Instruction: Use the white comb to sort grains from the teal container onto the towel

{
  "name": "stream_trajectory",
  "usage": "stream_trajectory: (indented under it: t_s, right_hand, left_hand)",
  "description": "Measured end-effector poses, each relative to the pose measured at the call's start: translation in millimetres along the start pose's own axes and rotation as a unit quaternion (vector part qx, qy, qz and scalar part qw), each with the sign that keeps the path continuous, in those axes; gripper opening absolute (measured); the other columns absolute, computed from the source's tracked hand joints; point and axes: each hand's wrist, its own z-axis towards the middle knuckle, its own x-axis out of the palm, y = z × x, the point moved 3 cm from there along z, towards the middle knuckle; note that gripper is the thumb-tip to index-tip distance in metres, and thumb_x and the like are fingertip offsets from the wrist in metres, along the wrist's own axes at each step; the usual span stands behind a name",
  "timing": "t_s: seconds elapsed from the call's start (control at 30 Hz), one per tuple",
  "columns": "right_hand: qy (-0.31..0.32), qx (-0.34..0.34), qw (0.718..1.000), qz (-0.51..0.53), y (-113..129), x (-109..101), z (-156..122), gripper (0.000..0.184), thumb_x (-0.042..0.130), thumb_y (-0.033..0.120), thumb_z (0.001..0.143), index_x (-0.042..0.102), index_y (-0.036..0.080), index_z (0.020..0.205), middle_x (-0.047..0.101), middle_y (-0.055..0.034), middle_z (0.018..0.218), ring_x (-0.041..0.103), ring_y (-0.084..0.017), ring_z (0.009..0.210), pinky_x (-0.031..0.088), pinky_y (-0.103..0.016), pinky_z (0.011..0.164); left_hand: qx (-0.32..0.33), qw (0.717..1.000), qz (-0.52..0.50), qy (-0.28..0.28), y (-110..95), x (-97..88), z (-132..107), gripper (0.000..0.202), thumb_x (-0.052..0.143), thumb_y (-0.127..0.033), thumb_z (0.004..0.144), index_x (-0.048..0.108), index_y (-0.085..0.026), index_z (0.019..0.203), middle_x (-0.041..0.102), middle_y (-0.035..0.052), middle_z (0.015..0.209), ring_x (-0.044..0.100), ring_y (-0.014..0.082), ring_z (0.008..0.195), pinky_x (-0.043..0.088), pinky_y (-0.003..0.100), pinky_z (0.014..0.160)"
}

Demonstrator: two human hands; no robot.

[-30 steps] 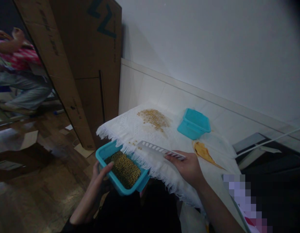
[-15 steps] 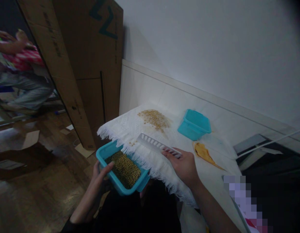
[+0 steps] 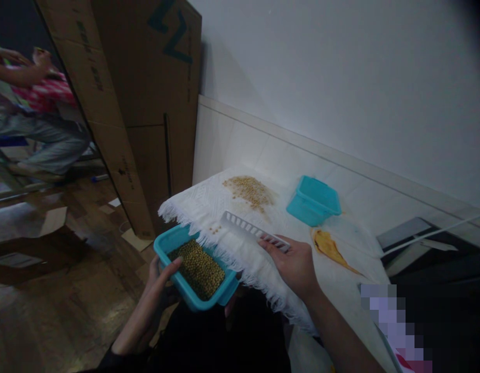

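My left hand [image 3: 158,280] grips a turquoise plastic tub [image 3: 202,305] by its left side, thumb over the rim. Round greenish-yellow beans [image 3: 203,267] partly fill it. The tub is held at the table's front edge, with the fringe of a white cloth [image 3: 197,199] hanging over its far rim. In my right hand [image 3: 297,267] is a white slotted plastic strip [image 3: 245,227], pinched at its near end and held low over the cloth. Beyond it lies a spread pile of pale beans [image 3: 251,190]. A few loose beans [image 3: 214,230] sit near the fringe.
A second turquoise tub [image 3: 313,199] stands at the back of the table, by the wall. Near it lies a flat orange-yellow piece [image 3: 331,248]. A tall cardboard box [image 3: 146,103] rises at the left. Another person [image 3: 38,93] sits beyond it.
The view has shifted slightly, so the scene sits a little farther right. Both hands keep their holds on the tub and the strip, with almost no other movement.
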Motion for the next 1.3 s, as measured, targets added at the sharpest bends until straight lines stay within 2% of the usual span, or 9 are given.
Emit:
stream_trajectory:
  t_s: [0.2, 0.3, 0.43, 0.6, 0.7, 0.83, 1.03, 1.2, 1.3]
  right_hand:
    - [0.013, -0.009, 1.0, 0.003, 0.8, 11.0, -5.7, 0.021, 0.084, 0.042, 0.087, 0.094, 0.024, 0.09, 0.089, -0.0072, 0.083, 0.085, -0.03, 0.069, 0.068, -0.035, 0.066]
    - [0.031, -0.021, 0.999, 0.014, 4.2, 19.2, -9.6, 0.018, 0.083, 0.039, 0.089, 0.095, 0.026, 0.093, 0.09, -0.0069, 0.087, 0.086, -0.031, 0.074, 0.07, -0.036, 0.071]
    - [0.054, -0.022, 0.998, 0.027, 11.1, 28.0, -11.0, 0.017, 0.082, 0.037, 0.092, 0.095, 0.026, 0.096, 0.09, -0.006, 0.089, 0.086, -0.029, 0.075, 0.068, -0.034, 0.07]
    - [0.052, 0.013, 0.999, 0.007, 9.9, 37.6, 5.9, 0.024, 0.083, 0.04, 0.089, 0.092, 0.019, 0.084, 0.086, -0.0049, 0.074, 0.079, -0.026, 0.063, 0.06, -0.03, 0.058]
    - [0.039, 0.029, 0.999, 0.018, -1.4, 39.2, 21.9, 0.027, 0.083, 0.044, 0.086, 0.09, 0.019, 0.083, 0.087, -0.0075, 0.078, 0.083, -0.029, 0.07, 0.063, -0.033, 0.062]
    - [-0.007, 0.046, 0.999, 0.009, -24.3, 23.7, 36.8, 0.032, 0.083, 0.051, 0.082, 0.09, 0.02, 0.085, 0.089, -0.0111, 0.084, 0.085, -0.033, 0.075, 0.065, -0.037, 0.064]
    - [-0.017, 0.09, 0.996, 0.012, -57.3, -14.5, 41.4, 0.041, 0.092, 0.058, 0.076, 0.09, 0.019, 0.091, 0.09, -0.0127, 0.093, 0.087, -0.036, 0.085, 0.069, -0.042, 0.073]
    - [-0.121, 0.122, 0.985, 0.02, -83.8, -44.2, 39.6, 0.052, 0.096, 0.064, 0.065, 0.089, 0.017, 0.087, 0.089, -0.0156, 0.091, 0.086, -0.038, 0.083, 0.068, -0.046, 0.072]
    - [-0.153, 0.117, 0.981, 0.002, -92.7, -63.5, 42.5, 0.055, 0.096, 0.064, 0.065, 0.088, 0.015, 0.088, 0.089, -0.0161, 0.089, 0.086, -0.038, 0.082, 0.067, -0.045, 0.071]
  left_hand:
    - [0.011, 1.0, -0.002, 0.0, 0.2, -1.4, 0.1, 0.092, 0.088, -0.06, 0.088, 0.043, -0.037, 0.164, 0.073, 0.0152, 0.139, 0.083, 0.0278, 0.085, 0.068, 0.041, 0.07]
    - [0.007, 1.0, -0.005, 0.0, -1.2, -1.8, 0.2, 0.092, 0.087, -0.059, 0.088, 0.042, -0.039, 0.165, 0.074, 0.0147, 0.139, 0.083, 0.0282, 0.085, 0.067, 0.041, 0.069]
    - [-0.003, 1.0, -0.011, 0.001, -2.9, -2.1, 0.1, 0.092, 0.089, -0.059, 0.088, 0.041, -0.039, 0.165, 0.074, 0.0139, 0.138, 0.083, 0.0283, 0.084, 0.069, 0.043, 0.072]
    - [0.0, 1.0, -0.019, -0.005, 2.6, -4.5, 6.4, 0.101, 0.093, -0.061, 0.081, 0.042, -0.039, 0.165, 0.073, 0.014, 0.132, 0.082, 0.0288, 0.082, 0.067, 0.043, 0.07]
    - [-0.003, 1.0, -0.019, -0.014, 5.4, -4.9, 10.1, 0.104, 0.094, -0.06, 0.08, 0.041, -0.039, 0.167, 0.072, 0.0137, 0.129, 0.081, 0.0274, 0.08, 0.067, 0.042, 0.068]
    - [-0.009, 1.0, -0.013, -0.018, 5.3, -4.1, 11.9, 0.102, 0.092, -0.059, 0.082, 0.039, -0.041, 0.167, 0.073, 0.0129, 0.128, 0.08, 0.026, 0.076, 0.068, 0.042, 0.067]
    - [-0.032, 0.999, 0.006, -0.017, 6.3, -5.8, 17.7, 0.104, 0.092, -0.059, 0.081, 0.035, -0.043, 0.167, 0.071, 0.0146, 0.129, 0.082, 0.0294, 0.08, 0.069, 0.047, 0.067]
    - [-0.021, 1.0, 0.005, -0.02, 5.3, -4.8, 15.9, 0.101, 0.092, -0.058, 0.081, 0.039, -0.041, 0.165, 0.071, 0.0141, 0.128, 0.081, 0.0292, 0.08, 0.071, 0.049, 0.07]
    - [-0.012, 1.0, -0.006, -0.019, 5.2, -3.3, 12.4, 0.098, 0.092, -0.057, 0.081, 0.042, -0.041, 0.164, 0.071, 0.0123, 0.127, 0.08, 0.0274, 0.077, 0.071, 0.049, 0.071]
